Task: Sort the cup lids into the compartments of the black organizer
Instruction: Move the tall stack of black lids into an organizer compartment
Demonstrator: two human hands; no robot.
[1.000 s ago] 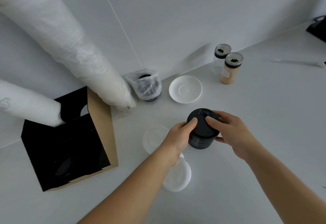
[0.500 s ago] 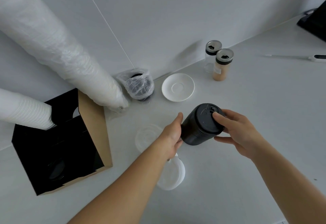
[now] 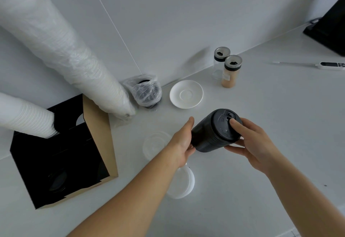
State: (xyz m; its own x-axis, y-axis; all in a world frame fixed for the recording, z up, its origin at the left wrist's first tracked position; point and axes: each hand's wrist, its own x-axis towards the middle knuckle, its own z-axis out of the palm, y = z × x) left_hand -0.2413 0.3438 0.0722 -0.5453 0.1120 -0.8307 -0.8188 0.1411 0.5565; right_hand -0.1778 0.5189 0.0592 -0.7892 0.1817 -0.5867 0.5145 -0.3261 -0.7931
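A stack of black cup lids (image 3: pixel 212 134) is held tilted above the counter between both hands. My left hand (image 3: pixel 183 141) cups its lower end and my right hand (image 3: pixel 250 141) holds its top end, thumb on the top lid. The black organizer (image 3: pixel 61 154), with a brown cardboard side, lies at the left, and a white cup stack (image 3: pixel 24 117) pokes out of one compartment. A clear lid (image 3: pixel 155 143) and a white lid stack (image 3: pixel 182 184) lie on the counter under my left arm.
A long bagged sleeve of white cups (image 3: pixel 61 46) leans across the wall at the left. A bagged stack of black lids (image 3: pixel 147 93), a white saucer (image 3: pixel 186 94), two shaker jars (image 3: pixel 226 68), a thermometer probe (image 3: pixel 324 65) and a black appliance (image 3: pixel 330 25) stand further back.
The black lid stack has been lifted off the counter and tipped onto its side, top toward my right hand. My left hand has moved from its top to its lower end.
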